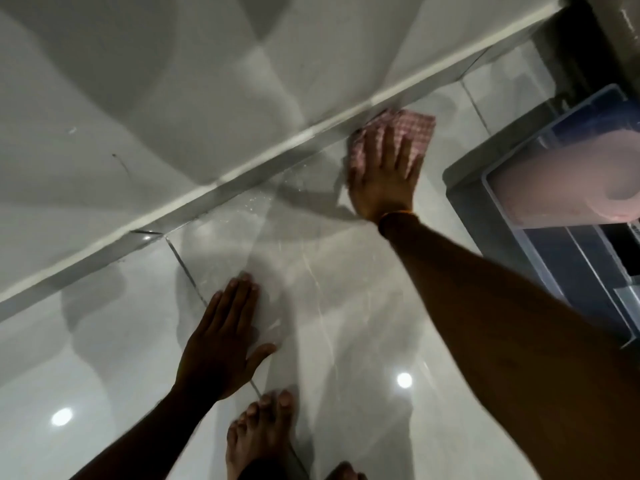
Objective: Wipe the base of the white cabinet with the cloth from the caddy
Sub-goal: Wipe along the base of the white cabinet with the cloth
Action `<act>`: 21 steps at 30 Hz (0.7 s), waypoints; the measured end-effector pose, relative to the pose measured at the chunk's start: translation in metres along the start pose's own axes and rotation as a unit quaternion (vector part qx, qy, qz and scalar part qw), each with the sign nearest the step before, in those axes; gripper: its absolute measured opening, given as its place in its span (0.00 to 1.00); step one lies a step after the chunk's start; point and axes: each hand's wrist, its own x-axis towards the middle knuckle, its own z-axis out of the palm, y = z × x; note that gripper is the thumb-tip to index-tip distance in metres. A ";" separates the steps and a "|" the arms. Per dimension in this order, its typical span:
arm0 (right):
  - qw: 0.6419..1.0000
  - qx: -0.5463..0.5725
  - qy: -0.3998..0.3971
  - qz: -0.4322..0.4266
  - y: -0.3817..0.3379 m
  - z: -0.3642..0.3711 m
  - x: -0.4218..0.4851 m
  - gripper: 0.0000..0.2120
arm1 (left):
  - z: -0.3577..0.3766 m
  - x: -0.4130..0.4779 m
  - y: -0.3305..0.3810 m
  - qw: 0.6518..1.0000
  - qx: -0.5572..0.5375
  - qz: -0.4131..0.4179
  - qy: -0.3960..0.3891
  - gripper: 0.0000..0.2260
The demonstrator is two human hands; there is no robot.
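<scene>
A pink checked cloth (414, 131) lies flat on the glossy floor tile, right against the base strip of the white cabinet (242, 174). My right hand (384, 174) presses down on the cloth with fingers spread, covering most of it. My left hand (221, 341) rests flat on the floor tile nearer to me, fingers together, holding nothing. Small water droplets sit on the tile beside the cabinet base, left of the cloth.
A clear plastic caddy (554, 202) stands at the right on the floor, with a pale roll (571, 181) lying in it. My bare feet (259, 434) are at the bottom centre. The white cabinet front (138, 81) fills the upper left.
</scene>
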 end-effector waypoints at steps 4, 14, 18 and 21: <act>0.997 0.008 0.008 -0.073 -0.064 0.029 -0.051 0.34 | -0.003 -0.003 0.013 0.999 -0.030 -0.041 -0.004 0.43; 0.922 -0.061 0.014 -0.383 -0.096 0.065 -0.096 0.29 | 0.000 -0.028 -0.008 0.998 -0.013 -0.049 -0.031 0.44; 0.973 -0.002 0.013 -0.229 -0.088 0.057 -0.089 0.28 | 0.001 -0.032 -0.012 0.999 -0.010 -0.041 -0.029 0.43; 0.994 0.038 -0.009 -0.098 -0.133 0.062 -0.105 0.29 | 0.002 -0.034 -0.011 0.998 -0.018 -0.051 -0.032 0.44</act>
